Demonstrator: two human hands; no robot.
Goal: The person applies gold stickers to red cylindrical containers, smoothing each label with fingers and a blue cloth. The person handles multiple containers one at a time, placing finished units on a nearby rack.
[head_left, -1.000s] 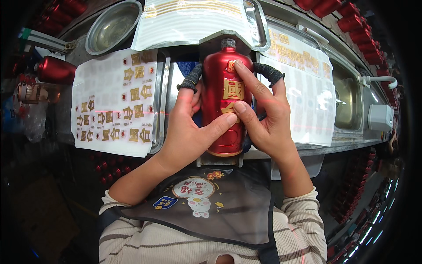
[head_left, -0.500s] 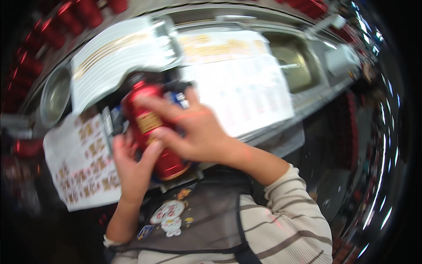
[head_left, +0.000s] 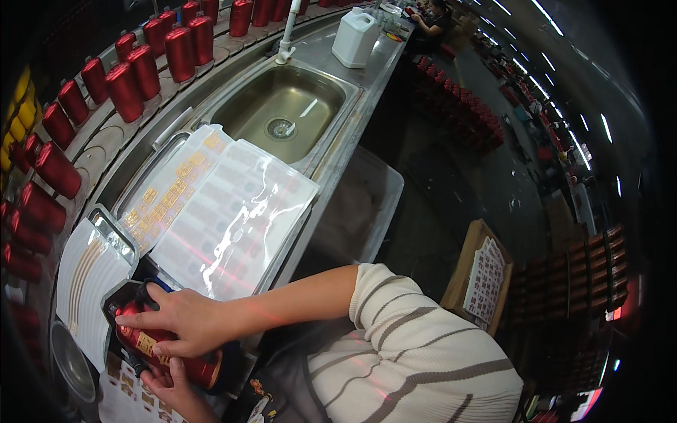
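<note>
A red bottle (head_left: 206, 371) with a gold label (head_left: 145, 343) lies tilted in a dark fixture (head_left: 115, 299) at the lower left. My right hand (head_left: 189, 321) grips it from above: its index finger stretches along the bottle toward the neck, and the thumb presses beside the label. Low in the picture, my left hand (head_left: 176, 393) holds the bottle's near side, its thumb against the red body. The left fingertips are partly hidden by the bottle and the fixture's dark edge. Next to the bottle lies a sheet of small gold-brown labels (head_left: 116, 395).
Beyond my right hand lie glossy label sheets (head_left: 176, 236), then a steel sink (head_left: 331, 116) and a white jug (head_left: 355, 39). White strips (head_left: 84, 282) and a metal bowl (head_left: 72, 366) sit at the left. Red bottles (head_left: 125, 92) line the curved conveyor (head_left: 106, 137). Another person (head_left: 431, 20) sits far off.
My view has swung to the right, so hands and bottle now appear lower left. Both hands are still on the bottle. The sink and conveyor show more fully.
</note>
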